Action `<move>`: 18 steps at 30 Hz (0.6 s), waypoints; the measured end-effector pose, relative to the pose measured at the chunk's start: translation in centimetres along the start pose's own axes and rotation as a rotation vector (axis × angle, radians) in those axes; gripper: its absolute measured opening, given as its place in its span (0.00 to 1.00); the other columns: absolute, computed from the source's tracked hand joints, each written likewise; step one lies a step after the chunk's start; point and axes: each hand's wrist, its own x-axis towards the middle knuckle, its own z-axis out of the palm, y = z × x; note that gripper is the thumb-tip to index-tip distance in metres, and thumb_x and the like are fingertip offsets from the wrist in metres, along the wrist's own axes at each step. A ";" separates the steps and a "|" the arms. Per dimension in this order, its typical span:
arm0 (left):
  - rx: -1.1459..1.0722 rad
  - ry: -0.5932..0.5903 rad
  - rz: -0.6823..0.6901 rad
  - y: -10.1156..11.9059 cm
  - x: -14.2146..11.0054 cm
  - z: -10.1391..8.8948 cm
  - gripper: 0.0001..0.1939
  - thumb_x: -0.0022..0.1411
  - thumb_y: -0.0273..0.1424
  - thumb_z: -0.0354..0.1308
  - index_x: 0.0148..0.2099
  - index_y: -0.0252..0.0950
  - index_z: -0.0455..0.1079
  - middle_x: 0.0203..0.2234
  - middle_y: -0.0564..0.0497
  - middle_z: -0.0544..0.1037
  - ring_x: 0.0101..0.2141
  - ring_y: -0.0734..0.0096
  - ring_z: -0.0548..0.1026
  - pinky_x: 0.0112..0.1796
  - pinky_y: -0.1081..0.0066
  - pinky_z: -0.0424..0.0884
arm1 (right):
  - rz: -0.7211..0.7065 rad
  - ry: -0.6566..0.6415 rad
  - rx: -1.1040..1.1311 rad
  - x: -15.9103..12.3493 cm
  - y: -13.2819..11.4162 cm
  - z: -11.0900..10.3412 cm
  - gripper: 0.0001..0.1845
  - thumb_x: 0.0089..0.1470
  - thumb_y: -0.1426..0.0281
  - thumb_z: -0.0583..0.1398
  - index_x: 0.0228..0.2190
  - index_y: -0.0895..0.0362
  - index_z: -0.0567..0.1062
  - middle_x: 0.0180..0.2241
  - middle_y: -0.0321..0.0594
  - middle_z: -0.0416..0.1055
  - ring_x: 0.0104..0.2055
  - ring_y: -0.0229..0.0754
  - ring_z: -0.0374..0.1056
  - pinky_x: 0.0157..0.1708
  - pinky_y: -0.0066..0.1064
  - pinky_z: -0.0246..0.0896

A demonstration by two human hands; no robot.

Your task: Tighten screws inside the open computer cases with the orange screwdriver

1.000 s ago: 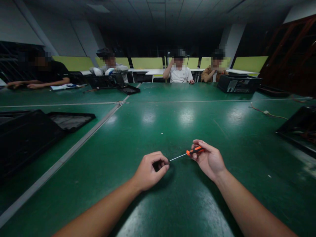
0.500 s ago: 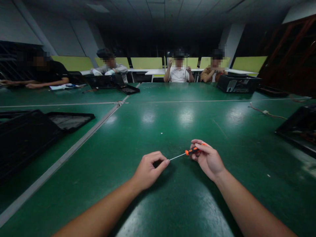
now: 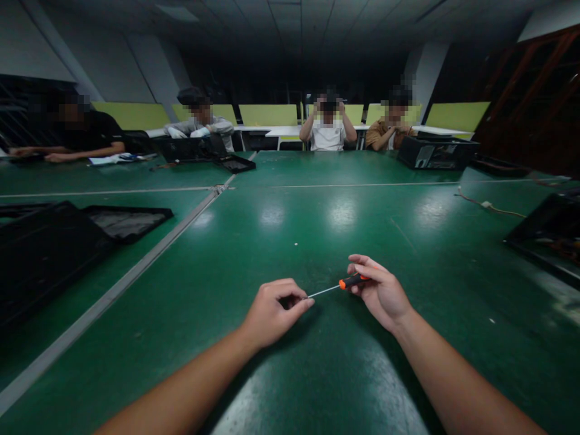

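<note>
**One screwdriver (image 3: 351, 282) above one green table (image 3: 254, 260)**

The right hand (image 3: 385, 296) grasped the screwdriver's handle; the left hand (image 3: 276, 308) pinched its tip between thumb and finger. Four people (image 3: 328, 136) sat beyond the screwdriver, and one cable (image 3: 472, 199) lay well to its right.

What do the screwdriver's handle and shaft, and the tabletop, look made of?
The handle looks like moulded plastic, perhaps partly rubber, given its orange and black sections. The shaft is probably smooth metal: thin, straight, silvery. The tabletop seems coated glossy green, reflecting lights; what lies underneath is unclear.
</note>
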 end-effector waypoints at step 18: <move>-0.025 -0.031 0.051 0.1 0.2 -0.1 0.15 0.65 0.34 0.56 0.32 0.33 0.79 0.24 0.48 0.78 0.27 0.71 0.74 0.32 0.73 0.66 | -0.012 -0.042 -0.033 0.0 0.0 -0.2 0.15 0.45 0.69 0.68 0.38 0.57 0.76 0.32 0.36 0.71 0.26 0.36 0.65 0.26 0.27 0.59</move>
